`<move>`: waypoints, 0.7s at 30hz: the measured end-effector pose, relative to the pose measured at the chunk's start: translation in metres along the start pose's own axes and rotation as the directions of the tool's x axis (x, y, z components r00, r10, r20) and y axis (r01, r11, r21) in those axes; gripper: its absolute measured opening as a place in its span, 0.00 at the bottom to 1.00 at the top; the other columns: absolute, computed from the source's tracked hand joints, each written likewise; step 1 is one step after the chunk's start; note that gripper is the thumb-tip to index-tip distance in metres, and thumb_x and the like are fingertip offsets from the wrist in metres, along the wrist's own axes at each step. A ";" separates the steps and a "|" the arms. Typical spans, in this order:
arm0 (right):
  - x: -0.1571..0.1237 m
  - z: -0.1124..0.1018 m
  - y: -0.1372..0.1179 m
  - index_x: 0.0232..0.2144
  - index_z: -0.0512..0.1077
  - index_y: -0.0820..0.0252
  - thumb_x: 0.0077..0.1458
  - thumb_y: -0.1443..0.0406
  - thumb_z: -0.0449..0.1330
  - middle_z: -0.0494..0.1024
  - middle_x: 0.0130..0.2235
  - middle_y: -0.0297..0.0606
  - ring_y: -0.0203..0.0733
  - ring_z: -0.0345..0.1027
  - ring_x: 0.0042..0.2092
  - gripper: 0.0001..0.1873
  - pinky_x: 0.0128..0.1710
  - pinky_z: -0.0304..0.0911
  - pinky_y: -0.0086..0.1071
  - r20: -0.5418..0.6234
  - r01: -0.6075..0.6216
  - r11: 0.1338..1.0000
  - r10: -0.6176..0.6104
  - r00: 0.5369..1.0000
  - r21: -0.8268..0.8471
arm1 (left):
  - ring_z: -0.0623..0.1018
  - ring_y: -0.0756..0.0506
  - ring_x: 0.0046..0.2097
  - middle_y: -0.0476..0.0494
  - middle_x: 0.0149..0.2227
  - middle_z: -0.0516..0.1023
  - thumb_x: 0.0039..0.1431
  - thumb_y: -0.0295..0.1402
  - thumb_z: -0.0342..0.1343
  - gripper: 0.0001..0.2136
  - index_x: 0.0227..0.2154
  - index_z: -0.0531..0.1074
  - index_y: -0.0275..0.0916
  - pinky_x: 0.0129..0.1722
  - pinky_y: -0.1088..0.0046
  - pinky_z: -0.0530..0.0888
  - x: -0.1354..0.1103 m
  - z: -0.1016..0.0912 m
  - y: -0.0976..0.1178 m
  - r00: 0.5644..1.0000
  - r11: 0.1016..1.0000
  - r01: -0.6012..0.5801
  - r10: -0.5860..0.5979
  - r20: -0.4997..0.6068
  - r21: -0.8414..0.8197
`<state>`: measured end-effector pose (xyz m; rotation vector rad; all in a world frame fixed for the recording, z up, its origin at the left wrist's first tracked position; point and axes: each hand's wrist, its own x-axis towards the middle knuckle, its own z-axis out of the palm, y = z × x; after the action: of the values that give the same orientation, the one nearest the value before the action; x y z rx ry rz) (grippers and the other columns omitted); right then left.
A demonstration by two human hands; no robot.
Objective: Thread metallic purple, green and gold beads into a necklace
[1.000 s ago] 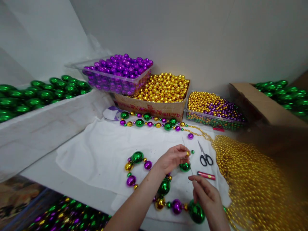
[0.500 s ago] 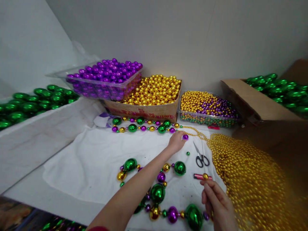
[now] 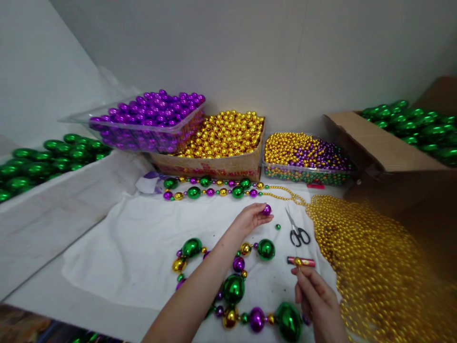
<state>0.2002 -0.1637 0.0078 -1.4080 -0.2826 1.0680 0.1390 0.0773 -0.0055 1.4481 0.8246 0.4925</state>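
My left hand is lifted a little above the white cloth and pinches a small purple bead at its fingertips. My right hand is closed near the lower right, pinching a thin needle with a small gold bead on it. Beneath both hands a partly strung necklace of big green, purple and gold beads curls on the cloth. A loose small green bead lies just right of my left hand.
Black scissors and a red lighter lie right of the necklace. A heap of gold bead strands fills the right. At the back stand a tray of purple balls, a box of gold balls, a mixed-bead tray; a finished necklace.
My left hand left the needle, reached back to the loose purple bead, picked it up and drew it toward me. A gold bead now sits on the needle in my right hand.
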 end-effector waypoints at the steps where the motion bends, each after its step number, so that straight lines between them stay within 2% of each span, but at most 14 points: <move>1: -0.001 0.003 -0.002 0.36 0.71 0.63 0.46 0.48 0.62 0.62 0.18 0.27 0.23 0.43 0.16 0.25 0.16 0.35 0.21 0.008 -0.004 1.000 0.005 1.000 -0.004 | 0.79 0.45 0.39 0.35 0.38 0.77 0.63 0.34 0.45 0.11 0.39 0.69 0.32 0.43 0.64 0.74 -0.011 -0.003 -0.001 0.999 0.987 0.032 -0.029 0.023 -0.160; 2: -0.003 0.006 -0.003 0.36 0.71 0.63 0.47 0.48 0.62 0.62 0.18 0.27 0.23 0.43 0.16 0.25 0.16 0.34 0.21 0.021 -0.007 1.000 0.007 1.000 -0.012 | 0.79 0.44 0.40 0.34 0.38 0.77 0.62 0.33 0.46 0.11 0.38 0.70 0.31 0.45 0.64 0.74 -0.020 -0.006 -0.002 0.996 0.937 0.081 -0.068 0.050 -0.341; 4: -0.006 0.011 -0.005 0.35 0.70 0.63 0.48 0.48 0.61 0.61 0.17 0.27 0.23 0.42 0.17 0.24 0.17 0.33 0.22 0.056 -0.006 0.998 0.009 0.998 -0.055 | 0.79 0.44 0.41 0.33 0.37 0.78 0.61 0.32 0.47 0.11 0.37 0.71 0.29 0.48 0.66 0.72 -0.035 -0.007 -0.002 0.982 0.732 0.189 -0.149 0.116 -0.655; 5: -0.009 0.013 -0.006 0.35 0.70 0.64 0.48 0.48 0.61 0.61 0.16 0.27 0.24 0.42 0.17 0.24 0.17 0.33 0.22 0.074 -0.003 0.996 0.010 0.997 -0.092 | 0.79 0.44 0.41 0.33 0.37 0.78 0.61 0.31 0.47 0.11 0.36 0.71 0.28 0.48 0.67 0.72 -0.040 -0.007 -0.001 0.973 0.628 0.226 -0.182 0.142 -0.745; 7: -0.014 0.014 -0.005 0.34 0.70 0.64 0.48 0.48 0.60 0.60 0.15 0.27 0.24 0.42 0.17 0.23 0.17 0.32 0.23 0.111 0.003 0.986 0.016 0.994 -0.169 | 0.79 0.45 0.40 0.33 0.37 0.79 0.62 0.30 0.46 0.11 0.36 0.71 0.28 0.48 0.69 0.72 -0.047 -0.006 0.002 0.962 0.524 0.252 -0.225 0.152 -0.814; 14: -0.026 0.010 0.007 0.34 0.70 0.64 0.50 0.47 0.58 0.60 0.15 0.28 0.27 0.44 0.18 0.24 0.18 0.34 0.25 0.152 0.029 0.945 0.022 0.988 -0.325 | 0.80 0.43 0.40 0.32 0.35 0.79 0.63 0.31 0.46 0.12 0.33 0.70 0.28 0.47 0.67 0.73 -0.059 -0.005 0.008 0.960 0.410 0.219 -0.255 0.119 -0.885; 21: -0.022 0.011 0.011 0.36 0.71 0.65 0.50 0.47 0.58 0.61 0.15 0.28 0.28 0.47 0.18 0.26 0.18 0.39 0.25 0.162 0.040 0.930 0.022 0.987 -0.365 | 0.79 0.43 0.41 0.32 0.37 0.78 0.63 0.33 0.46 0.12 0.34 0.70 0.29 0.49 0.65 0.72 -0.065 -0.009 0.003 0.965 0.406 0.204 -0.239 0.111 -0.891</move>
<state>0.1758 -0.1744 0.0094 -1.6491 -0.6353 1.1662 0.0915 0.0356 0.0108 0.2908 0.5883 0.6175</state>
